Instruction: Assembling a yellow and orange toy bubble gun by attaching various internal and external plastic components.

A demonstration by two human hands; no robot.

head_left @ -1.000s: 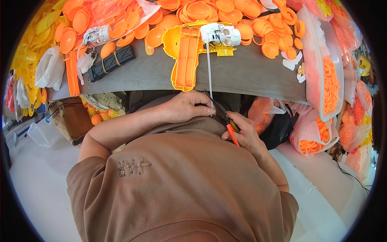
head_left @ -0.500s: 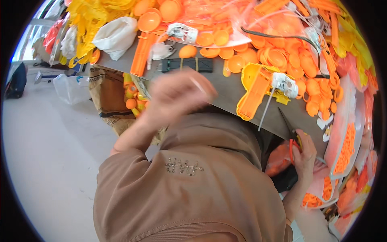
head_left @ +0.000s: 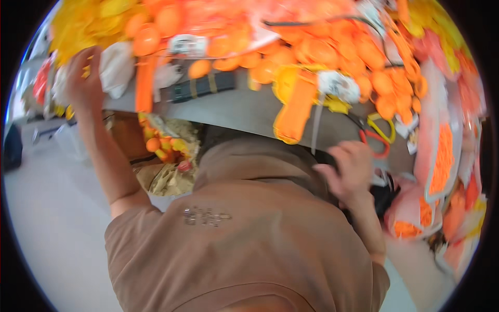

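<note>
My left hand (head_left: 86,78) is raised over the far left of the table, among yellow plastic pieces (head_left: 78,23) and beside a white bag (head_left: 115,70). Bits of yellow show between its blurred fingers; whether it grips them I cannot make out. My right hand (head_left: 351,169) is at the table's near edge, thumb held away from the fingers, holding nothing. Just beyond it lie scissors (head_left: 367,133) with red and yellow handles. An orange and yellow plastic part (head_left: 295,112) with a white mechanism (head_left: 338,86) and a thin pale strip (head_left: 316,127) rests in front.
Orange round cups (head_left: 332,49) are heaped along the back. A dark banded block (head_left: 202,88) lies on the grey table (head_left: 234,114). A brown paper bag (head_left: 127,138) of orange and yellow pieces is below left. Tubs of small orange parts (head_left: 441,161) stand at right.
My left hand has swung from the front of the table to the far left. My right hand has let go of the scissors, which now lie on the table. The view has shifted.
</note>
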